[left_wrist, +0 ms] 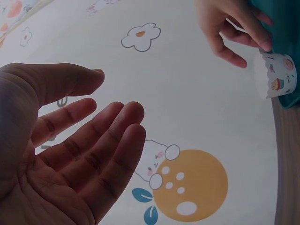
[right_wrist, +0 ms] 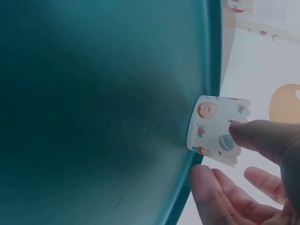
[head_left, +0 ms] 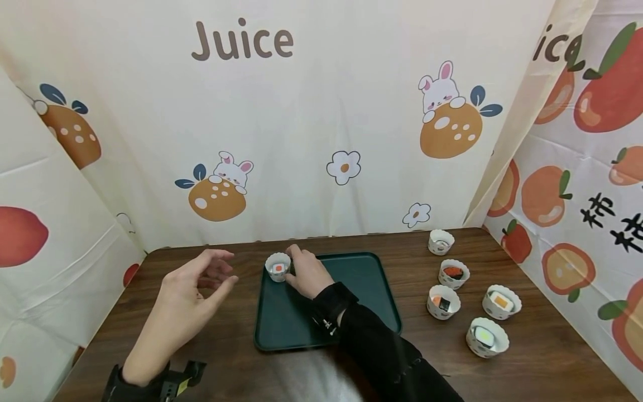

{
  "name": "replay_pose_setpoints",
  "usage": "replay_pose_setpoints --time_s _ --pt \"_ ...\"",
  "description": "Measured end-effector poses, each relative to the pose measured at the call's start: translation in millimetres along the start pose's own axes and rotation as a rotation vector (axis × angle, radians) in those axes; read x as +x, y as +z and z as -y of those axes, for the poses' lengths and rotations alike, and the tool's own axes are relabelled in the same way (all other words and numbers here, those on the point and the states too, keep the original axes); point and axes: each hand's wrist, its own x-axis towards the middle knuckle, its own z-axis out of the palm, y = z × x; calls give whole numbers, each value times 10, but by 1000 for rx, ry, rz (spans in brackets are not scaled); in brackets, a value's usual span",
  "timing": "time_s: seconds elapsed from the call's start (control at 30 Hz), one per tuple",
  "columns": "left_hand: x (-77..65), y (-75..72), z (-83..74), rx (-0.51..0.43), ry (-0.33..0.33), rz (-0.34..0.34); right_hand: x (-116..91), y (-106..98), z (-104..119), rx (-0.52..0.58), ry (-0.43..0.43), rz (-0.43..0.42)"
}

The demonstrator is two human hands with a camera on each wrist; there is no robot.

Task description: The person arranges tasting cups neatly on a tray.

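A small white paper cup (head_left: 277,276) holding a white piece with an orange-red square on top stands upright in the far left corner of a dark green tray (head_left: 281,326). My right hand (head_left: 310,274) is at the cup's right side. In the right wrist view the thumb (right_wrist: 253,136) touches the wall of the patterned cup (right_wrist: 211,124), while the fingers are spread and look apart from it. Left of the tray, my left hand (head_left: 193,293) hovers with fingers loosely bent, and its palm (left_wrist: 51,192) holds nothing.
On the brown table (head_left: 226,363), right of the tray, stand several similar cups: a far cup (head_left: 441,243), one with a red and black piece (head_left: 454,272), another cup (head_left: 443,304), one with yellow (head_left: 502,301), one with green (head_left: 486,338). Printed curtains (head_left: 301,111) enclose the table.
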Motion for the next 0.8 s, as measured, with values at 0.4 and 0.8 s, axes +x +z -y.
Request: replay_pose_setpoints --time_s 0.4,0.8 --pt "-18 81 17 80 21 51 -232 -187 -119 -74 15 -4" --pt "-20 210 1 137 22 136 -522 -419 -255 -90 -32 -22"
